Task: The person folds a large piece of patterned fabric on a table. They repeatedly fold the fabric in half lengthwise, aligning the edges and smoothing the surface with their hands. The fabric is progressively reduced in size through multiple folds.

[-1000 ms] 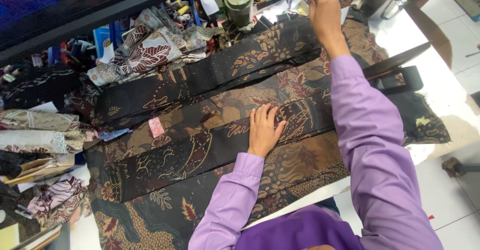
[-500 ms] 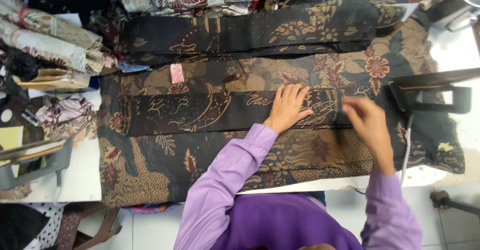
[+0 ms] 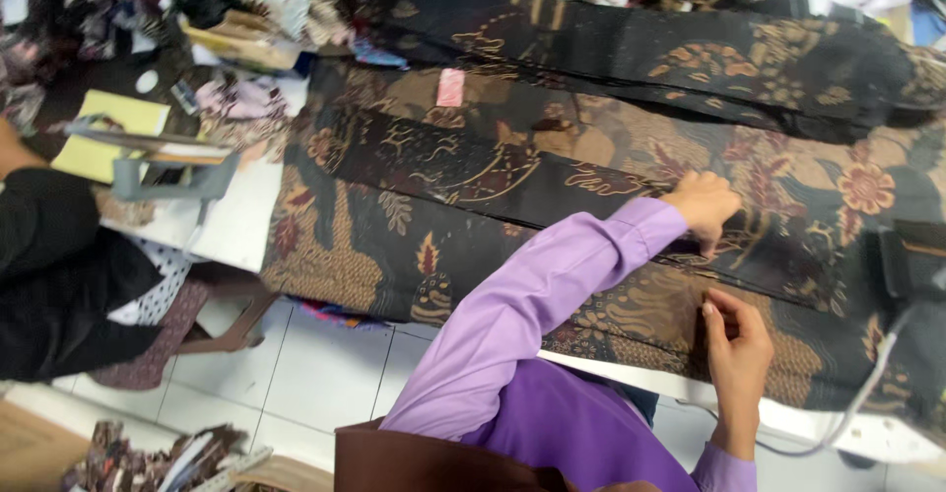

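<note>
A large brown and black batik cloth covers the white table. A long dark patterned strip lies across it. My left hand, in a purple sleeve, rests on this strip with its fingers curled down onto the strip's lower edge. My right hand is near the table's front edge, thumb and fingers pinched together on the cloth there. What lies between the fingertips is too small to make out. A second dark strip lies further back.
A small pink tag lies on the cloth. Folded fabrics pile up at the back left. Left of them are a yellow pad and a grey holder. Another person in black sits left. A dark iron with a cord stands right.
The view has swung left and tilted. My right hand came back from the far clutter to the cloth's near edge. My left hand went from flat to curled on the strip.
</note>
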